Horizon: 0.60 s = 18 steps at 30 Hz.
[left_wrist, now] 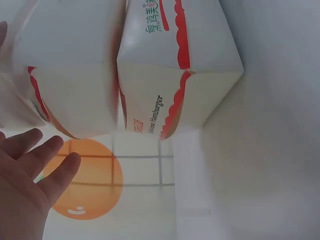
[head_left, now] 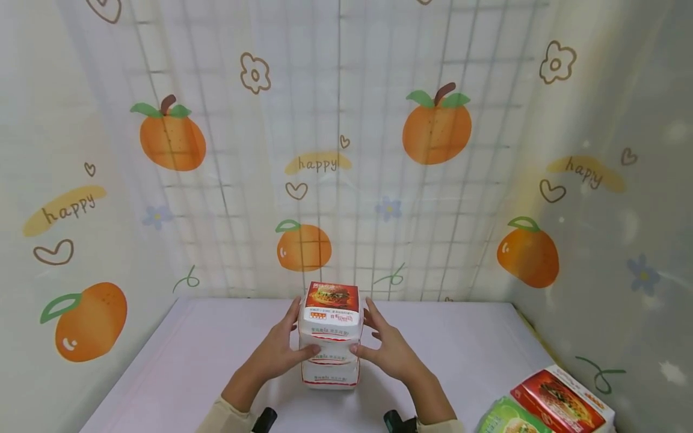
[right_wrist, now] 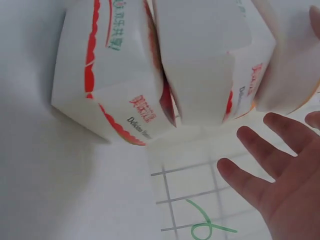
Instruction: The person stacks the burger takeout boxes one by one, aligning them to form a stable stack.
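Observation:
A stack of three white cardboard hamburger boxes (head_left: 331, 337) with red scalloped trim stands upright on the table. The top one bears a red lid picture of a burger. My left hand (head_left: 280, 350) is at the stack's left side and my right hand (head_left: 391, 350) at its right, thumbs in front near the middle box. In the left wrist view, the left hand (left_wrist: 30, 170) has spread fingers beside the upper boxes; the bottom box (left_wrist: 175, 60) shows fully below. Spread fingers also mark the right hand (right_wrist: 285, 175). Whether either thumb touches the cardboard I cannot tell.
On the white table (head_left: 178, 361), at the front right corner, lie a red-and-white burger package (head_left: 563, 400) and a green package (head_left: 511, 418), partly out of frame. A curtain (head_left: 368, 108) printed with oranges hangs behind the table and along both sides.

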Available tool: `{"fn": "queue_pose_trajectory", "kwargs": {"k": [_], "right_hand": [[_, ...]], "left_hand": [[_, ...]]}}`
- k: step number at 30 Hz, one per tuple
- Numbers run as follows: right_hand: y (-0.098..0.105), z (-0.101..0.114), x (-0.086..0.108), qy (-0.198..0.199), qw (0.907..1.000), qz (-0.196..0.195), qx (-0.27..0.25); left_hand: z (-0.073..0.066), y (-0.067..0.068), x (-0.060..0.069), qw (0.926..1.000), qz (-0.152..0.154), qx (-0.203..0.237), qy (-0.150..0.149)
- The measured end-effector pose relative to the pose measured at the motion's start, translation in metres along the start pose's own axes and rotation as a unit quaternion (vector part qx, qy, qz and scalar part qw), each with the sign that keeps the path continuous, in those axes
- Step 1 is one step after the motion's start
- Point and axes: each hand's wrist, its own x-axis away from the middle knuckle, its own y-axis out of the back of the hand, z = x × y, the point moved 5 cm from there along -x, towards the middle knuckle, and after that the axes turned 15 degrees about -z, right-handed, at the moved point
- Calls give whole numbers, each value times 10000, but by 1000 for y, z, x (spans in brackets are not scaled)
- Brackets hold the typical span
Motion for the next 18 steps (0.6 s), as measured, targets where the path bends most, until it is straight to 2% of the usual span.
{"fn": "queue_pose_trajectory", "kwargs": {"k": [6,12,18], "right_hand": [[-2,0,-1,-85,9999,25,114],[-8,-9,2,-98,9998,145,41],[-16,-16,3,-13,9992,374,117]], "left_hand": [[-2,-1,1,9999,56,3,83],[3,-2,5,9998,74,47,175],[4,-6,4,9999,108,68,56]]}}
